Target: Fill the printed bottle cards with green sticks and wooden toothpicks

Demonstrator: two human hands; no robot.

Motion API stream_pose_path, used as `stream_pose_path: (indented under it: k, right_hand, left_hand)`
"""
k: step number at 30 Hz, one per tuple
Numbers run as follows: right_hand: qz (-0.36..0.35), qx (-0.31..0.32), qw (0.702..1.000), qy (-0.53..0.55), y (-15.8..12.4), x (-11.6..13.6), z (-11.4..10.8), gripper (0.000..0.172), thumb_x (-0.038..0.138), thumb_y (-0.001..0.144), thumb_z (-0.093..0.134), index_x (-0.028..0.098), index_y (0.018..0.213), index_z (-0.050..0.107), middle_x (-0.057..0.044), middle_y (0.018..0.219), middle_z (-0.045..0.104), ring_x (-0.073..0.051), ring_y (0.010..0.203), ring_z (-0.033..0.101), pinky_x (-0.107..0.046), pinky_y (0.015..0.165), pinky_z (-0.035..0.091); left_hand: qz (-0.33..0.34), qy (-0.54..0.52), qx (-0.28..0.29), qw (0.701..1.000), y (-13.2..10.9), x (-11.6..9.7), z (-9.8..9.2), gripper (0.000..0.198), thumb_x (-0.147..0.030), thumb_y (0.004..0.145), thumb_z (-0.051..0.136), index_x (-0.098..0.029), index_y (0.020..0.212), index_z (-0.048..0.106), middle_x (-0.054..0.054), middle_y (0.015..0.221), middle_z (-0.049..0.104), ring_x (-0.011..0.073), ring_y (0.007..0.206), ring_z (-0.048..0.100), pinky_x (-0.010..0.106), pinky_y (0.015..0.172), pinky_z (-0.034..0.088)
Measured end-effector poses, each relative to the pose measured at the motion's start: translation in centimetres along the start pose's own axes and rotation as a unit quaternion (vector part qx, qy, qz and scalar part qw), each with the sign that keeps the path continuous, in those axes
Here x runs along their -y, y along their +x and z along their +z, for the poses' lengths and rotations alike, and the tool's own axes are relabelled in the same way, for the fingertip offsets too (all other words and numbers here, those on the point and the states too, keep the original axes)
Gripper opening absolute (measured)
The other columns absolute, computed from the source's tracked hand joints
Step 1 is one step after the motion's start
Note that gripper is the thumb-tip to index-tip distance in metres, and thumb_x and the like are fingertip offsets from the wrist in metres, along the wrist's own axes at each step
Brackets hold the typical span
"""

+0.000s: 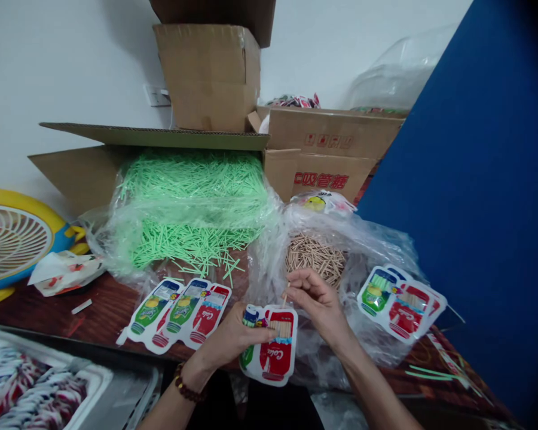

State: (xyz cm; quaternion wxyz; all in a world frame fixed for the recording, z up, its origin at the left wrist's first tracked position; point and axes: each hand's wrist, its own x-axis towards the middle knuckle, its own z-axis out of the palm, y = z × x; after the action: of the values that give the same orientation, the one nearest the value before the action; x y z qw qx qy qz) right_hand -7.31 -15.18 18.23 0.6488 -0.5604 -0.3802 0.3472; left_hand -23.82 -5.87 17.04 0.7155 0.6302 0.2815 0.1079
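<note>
My left hand [235,337] grips a bottle-shaped pouch [275,358] printed red "Cola" and green, with brown sticks showing through its clear window. Just above the pouch's top edge, my right hand [314,298] pinches a thin brown stick [287,292], held roughly upright. Behind that hand lies a heap of short brown sticks [314,257] in clear plastic. Left of my left hand, similar red and green pouches [183,313] overlap on the table. More filled pouches [397,304] lie on the plastic to the right.
Bright green sticks [197,191] spill from a plastic-lined cardboard box [156,138]. Other cartons [206,71] stand against the wall. A yellow and blue fan [18,239] is at left, above a white bin [96,376] of pouches. A blue panel [466,197] bounds the right side.
</note>
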Motion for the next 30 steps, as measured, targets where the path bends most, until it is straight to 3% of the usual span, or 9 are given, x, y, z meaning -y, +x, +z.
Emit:
stream_pose_path:
  k: [4,8,13,18,24,30]
  right_hand:
    - [-0.07,0.028,0.99,-0.123,-0.4,-0.4,-0.2,0.011,0.033,0.084,0.061,0.022,0.084,0.065,-0.002,0.088,0.065,-0.018,0.088,0.06,-0.031,0.081,0.045]
    - [-0.132,0.098,0.968,-0.19,-0.3,-0.2,-0.6,0.019,0.03,0.091,0.052,0.023,0.084,0.068,-0.005,0.106,0.064,-0.021,0.107,0.054,-0.037,0.096,0.039]
    - [-0.083,0.174,0.959,-0.209,0.2,-0.7,-1.2,0.027,0.032,0.094,0.046,0.022,0.086,0.069,-0.004,0.095,0.066,-0.018,0.092,0.06,-0.031,0.085,0.043]
    - [-0.024,0.087,0.985,-0.149,-0.1,-1.2,-1.6,0.019,0.036,0.09,0.053,0.022,0.091,0.065,-0.002,0.089,0.066,-0.017,0.084,0.06,-0.027,0.075,0.045]
    - [-0.046,0.177,0.962,-0.202,-0.3,-0.5,-1.3,0.018,0.034,0.09,0.054,0.023,0.083,0.067,-0.001,0.083,0.065,-0.016,0.08,0.059,-0.027,0.076,0.043]
    - [-0.057,0.183,0.954,-0.228,-0.1,-0.5,-0.9,0.021,0.036,0.091,0.053,0.021,0.089,0.068,-0.001,0.083,0.066,-0.015,0.078,0.059,-0.025,0.072,0.043]
  left_hand:
    - [0.011,-0.042,0.008,0.999,0.3,-0.1,0.2,0.03,-0.033,0.063,0.078,-0.013,0.084,0.072,0.004,0.073,0.069,0.019,0.069,0.06,0.027,0.065,0.048]
    - [0.016,-0.04,0.022,0.999,0.6,-0.2,0.4,0.025,-0.034,0.067,0.077,-0.013,0.079,0.071,0.003,0.073,0.069,0.0181,0.068,0.06,0.026,0.066,0.047]
    - [0.018,-0.049,0.034,0.998,0.9,-0.2,0.6,0.022,-0.032,0.07,0.075,-0.012,0.079,0.072,0.003,0.074,0.07,0.017,0.069,0.06,0.025,0.066,0.046]
    - [-0.005,-0.052,0.011,0.999,1.0,-0.1,0.1,0.022,-0.03,0.067,0.077,-0.013,0.08,0.072,0.0,0.069,0.069,0.015,0.062,0.06,0.023,0.06,0.045]
    - [0.021,-0.039,0.006,0.999,0.5,-0.4,-0.2,0.022,-0.032,0.069,0.074,-0.012,0.079,0.073,0.005,0.078,0.074,0.0204,0.073,0.064,0.027,0.068,0.049]
    - [0.02,-0.035,-0.028,0.999,0.4,-0.1,-0.5,0.019,-0.029,0.067,0.076,-0.014,0.078,0.071,-0.001,0.069,0.069,0.014,0.063,0.058,0.022,0.06,0.044]
